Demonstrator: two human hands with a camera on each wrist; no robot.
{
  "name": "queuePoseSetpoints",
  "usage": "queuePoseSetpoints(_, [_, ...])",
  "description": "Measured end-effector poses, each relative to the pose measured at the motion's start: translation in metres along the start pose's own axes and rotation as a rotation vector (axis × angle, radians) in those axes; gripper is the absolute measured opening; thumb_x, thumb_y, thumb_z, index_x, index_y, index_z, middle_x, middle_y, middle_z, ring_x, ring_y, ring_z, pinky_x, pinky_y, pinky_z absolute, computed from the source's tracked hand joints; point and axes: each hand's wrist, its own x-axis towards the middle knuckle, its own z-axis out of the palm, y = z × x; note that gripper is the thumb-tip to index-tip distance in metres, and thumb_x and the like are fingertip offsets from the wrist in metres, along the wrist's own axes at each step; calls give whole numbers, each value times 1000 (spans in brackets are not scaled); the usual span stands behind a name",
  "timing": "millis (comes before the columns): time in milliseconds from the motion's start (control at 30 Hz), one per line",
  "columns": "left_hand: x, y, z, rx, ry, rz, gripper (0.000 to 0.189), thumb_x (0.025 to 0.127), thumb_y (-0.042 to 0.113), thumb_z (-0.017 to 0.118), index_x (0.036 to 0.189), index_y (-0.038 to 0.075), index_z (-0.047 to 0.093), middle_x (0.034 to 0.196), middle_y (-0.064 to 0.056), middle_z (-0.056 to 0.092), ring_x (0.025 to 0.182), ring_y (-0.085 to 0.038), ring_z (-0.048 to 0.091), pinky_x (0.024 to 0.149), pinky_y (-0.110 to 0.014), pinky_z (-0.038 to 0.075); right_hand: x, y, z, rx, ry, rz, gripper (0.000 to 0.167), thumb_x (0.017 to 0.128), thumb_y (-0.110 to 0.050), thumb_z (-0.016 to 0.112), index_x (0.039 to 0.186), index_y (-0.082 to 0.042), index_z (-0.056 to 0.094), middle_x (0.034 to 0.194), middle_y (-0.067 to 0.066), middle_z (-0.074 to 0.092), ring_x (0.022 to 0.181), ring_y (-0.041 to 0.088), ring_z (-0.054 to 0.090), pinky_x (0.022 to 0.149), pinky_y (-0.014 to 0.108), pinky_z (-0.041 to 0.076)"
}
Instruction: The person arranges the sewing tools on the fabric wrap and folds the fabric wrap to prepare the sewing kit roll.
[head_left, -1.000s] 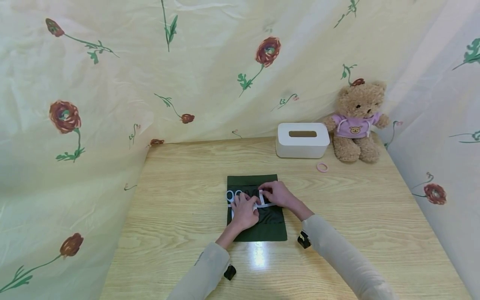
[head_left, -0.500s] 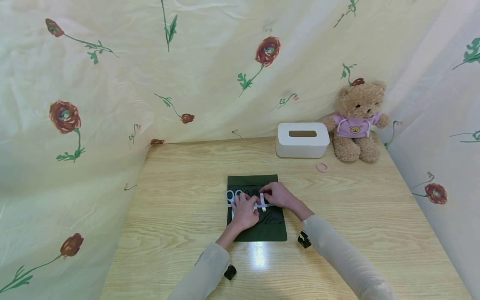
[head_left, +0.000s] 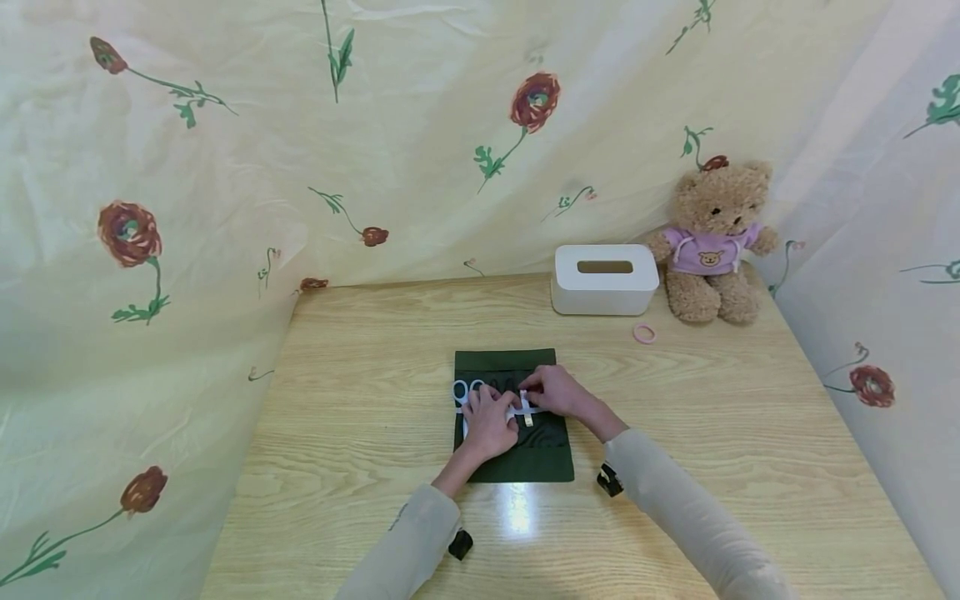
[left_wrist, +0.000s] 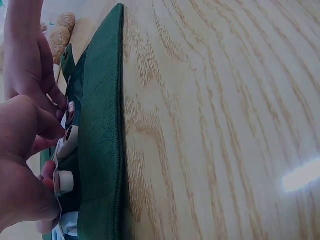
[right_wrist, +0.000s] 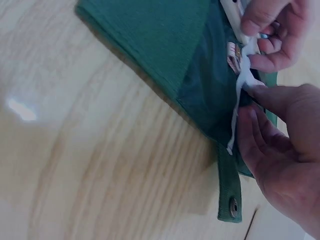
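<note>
A dark green fabric tool roll [head_left: 521,469] lies unfolded on the table, a white elastic band [right_wrist: 236,117] running across it. My left hand [head_left: 491,423] is over its middle, thumb and fingertips pinching the band. Scissors [head_left: 461,392] with pale loop handles sit under the band at the left; their lower part is hidden by this hand. My right hand [head_left: 557,390] pinches the top of a slim white item [head_left: 528,419] that passes under the band, its striped, metallic-looking lower end [right_wrist: 232,56] showing below. White-ended tools [left_wrist: 65,181] stick out below the left fingers.
A white tissue box [head_left: 606,292] stands by the back wall, with a teddy bear [head_left: 712,242] in a purple hoodie to its right. In front of them lies a pink ring [head_left: 644,334]. A snap tab [right_wrist: 230,200] hangs from the roll's side.
My right hand has come slightly down toward me, sliding the slim white item under the band so its lower end shows below. The left hand has stayed put.
</note>
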Motion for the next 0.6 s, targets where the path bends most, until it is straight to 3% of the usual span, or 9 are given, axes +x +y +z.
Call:
queuePoseSetpoints(233, [0, 0, 0, 2, -1, -1, 21, 85, 7, 63, 101, 20, 62, 107, -9, 38, 103, -34, 32, 87, -54, 26, 2, 2, 4, -78, 18, -25, 14, 88, 1, 69, 100, 3, 77, 86, 8, 67, 74, 18, 57, 65, 32, 48])
queuePoseSetpoints(600, [0, 0, 0, -2, 6, 3, 22, 85, 7, 64, 102, 21, 63, 108, -8, 37, 104, -33, 32, 86, -53, 27, 6, -2, 2, -150, -45, 1, 14, 87, 0, 72, 100, 0, 78, 89, 7, 67, 80, 18, 56, 72, 36, 49])
